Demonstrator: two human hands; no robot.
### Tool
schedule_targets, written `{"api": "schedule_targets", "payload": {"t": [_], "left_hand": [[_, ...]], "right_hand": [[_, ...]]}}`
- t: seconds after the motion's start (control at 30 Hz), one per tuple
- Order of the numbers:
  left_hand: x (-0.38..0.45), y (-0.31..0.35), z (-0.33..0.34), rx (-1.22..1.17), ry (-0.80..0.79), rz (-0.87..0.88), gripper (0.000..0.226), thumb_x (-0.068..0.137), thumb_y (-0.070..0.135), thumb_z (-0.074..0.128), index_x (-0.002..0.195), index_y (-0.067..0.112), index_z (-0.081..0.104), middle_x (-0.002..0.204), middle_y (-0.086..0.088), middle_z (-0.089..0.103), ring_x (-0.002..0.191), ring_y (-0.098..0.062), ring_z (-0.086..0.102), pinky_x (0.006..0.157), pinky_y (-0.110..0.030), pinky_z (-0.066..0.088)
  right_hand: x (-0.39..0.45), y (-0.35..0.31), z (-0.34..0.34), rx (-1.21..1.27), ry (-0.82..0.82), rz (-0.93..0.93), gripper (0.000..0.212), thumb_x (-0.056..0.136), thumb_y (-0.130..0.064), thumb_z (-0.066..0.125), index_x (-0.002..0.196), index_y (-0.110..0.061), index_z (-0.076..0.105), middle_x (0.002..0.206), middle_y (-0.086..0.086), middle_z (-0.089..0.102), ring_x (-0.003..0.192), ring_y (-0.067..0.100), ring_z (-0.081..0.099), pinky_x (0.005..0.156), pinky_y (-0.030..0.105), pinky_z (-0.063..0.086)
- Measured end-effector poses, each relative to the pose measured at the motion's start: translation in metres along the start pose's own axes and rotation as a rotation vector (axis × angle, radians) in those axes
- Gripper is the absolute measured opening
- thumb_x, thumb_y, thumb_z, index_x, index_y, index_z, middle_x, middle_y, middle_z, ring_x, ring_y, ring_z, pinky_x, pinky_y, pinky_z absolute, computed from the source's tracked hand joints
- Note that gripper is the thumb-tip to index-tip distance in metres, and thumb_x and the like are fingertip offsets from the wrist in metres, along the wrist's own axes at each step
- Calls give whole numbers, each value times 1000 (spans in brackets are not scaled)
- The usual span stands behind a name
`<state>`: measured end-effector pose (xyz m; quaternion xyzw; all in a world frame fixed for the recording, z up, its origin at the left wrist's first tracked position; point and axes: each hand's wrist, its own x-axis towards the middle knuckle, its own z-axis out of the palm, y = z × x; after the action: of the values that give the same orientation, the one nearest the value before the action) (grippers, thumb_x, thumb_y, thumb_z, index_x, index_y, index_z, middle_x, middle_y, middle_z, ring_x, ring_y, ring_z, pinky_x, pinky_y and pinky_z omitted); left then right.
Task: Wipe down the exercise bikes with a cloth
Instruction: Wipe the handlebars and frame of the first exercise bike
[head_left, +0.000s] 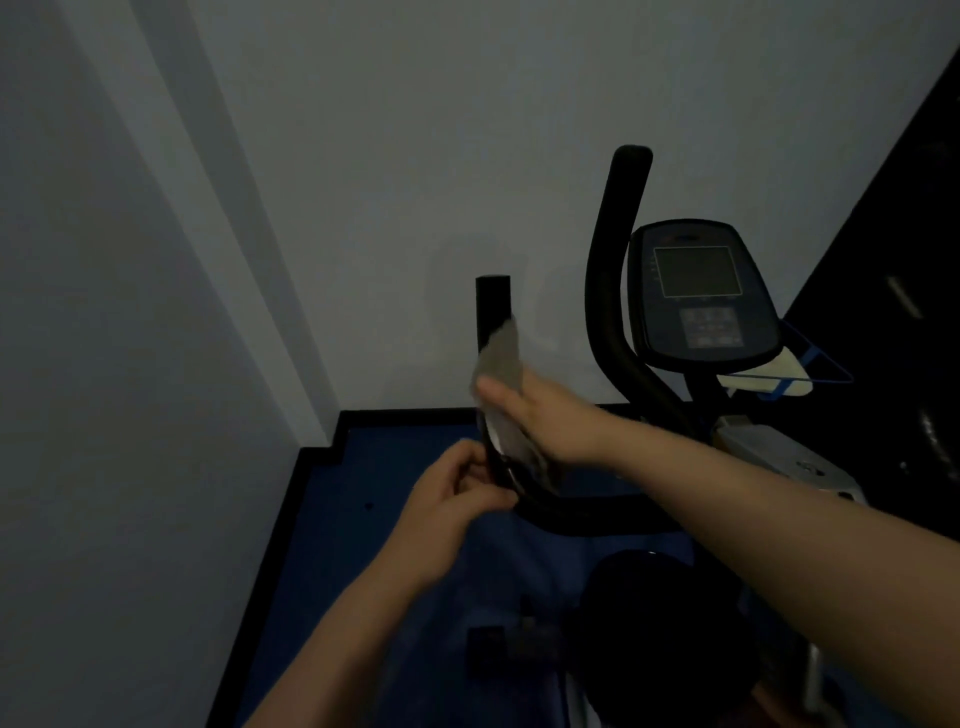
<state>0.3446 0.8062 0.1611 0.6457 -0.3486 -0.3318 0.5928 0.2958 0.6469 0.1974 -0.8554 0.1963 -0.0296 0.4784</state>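
1. Starting at the far left, we see a pale wall (156, 260) with a boxed corner running down to a black skirting (291, 499) and a blue floor (395, 457); the light is dim throughout.
2. Moving right, our left hand (457, 499) sits low on the left handlebar (492, 306) of the exercise bike (753, 447), where the bar bends. Its fingers curl around the black tube, and we judge it is steadying the bar; the exact finger contact is blurred.
3. Just above and to the right, our right hand (535, 415) reaches across from the right side. It holds the grey cloth (501, 358) against that same handlebar, thumb pointing left and fingers wrapped behind the fabric. The cloth drapes along the bar from below the capped top down toward the left hand.
4. We judge the step in hand to be wiping the left handlebar, somewhere in the middle of the stroke.
5. Further right stands the right handlebar (615, 249), tall and curved, and beside it the console (701, 291) with its dark screen and keypad. Neither is touched by the cloth now.
6. Near the bottom, a dark rounded shape, probably the saddle (660, 623), sits between our forearms.
7. At the far right, a blue wire holder (810, 369) carrying something pale hangs off the console's edge.
8. The next move calls for sliding the cloth along the full length of the bar with firm wrap-around pressure, then shifting right to the other handlebar and the console.
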Motion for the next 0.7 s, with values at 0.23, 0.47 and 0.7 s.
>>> {"api": "schedule_targets", "payload": {"t": [0.23, 0.47, 0.7], "left_hand": [[15, 16, 1, -8, 282, 97, 28, 91, 8, 59, 113, 25, 64, 105, 13, 67, 92, 0, 62, 81, -13, 46], [13, 17, 0, 38, 319, 124, 36, 90, 8, 64, 125, 18, 64, 110, 7, 70, 95, -7, 65, 83, -16, 49], [11, 16, 0, 63, 319, 131, 38, 90, 8, 65, 126, 19, 62, 111, 9, 69, 96, 2, 64, 81, -8, 45]], "right_hand": [[9, -7, 13, 57, 226, 27, 50, 95, -59, 36, 123, -17, 39, 117, 5, 57, 98, 18, 56, 82, 31, 44], [40, -37, -17, -119, 335, -26, 57, 96, -60, 34, 125, -12, 40, 106, 6, 61, 92, 23, 60, 83, 38, 50], [25, -18, 2, -16, 317, -8, 38, 99, -54, 32, 113, -19, 38, 105, 5, 59, 90, 20, 58, 83, 37, 50]]}}
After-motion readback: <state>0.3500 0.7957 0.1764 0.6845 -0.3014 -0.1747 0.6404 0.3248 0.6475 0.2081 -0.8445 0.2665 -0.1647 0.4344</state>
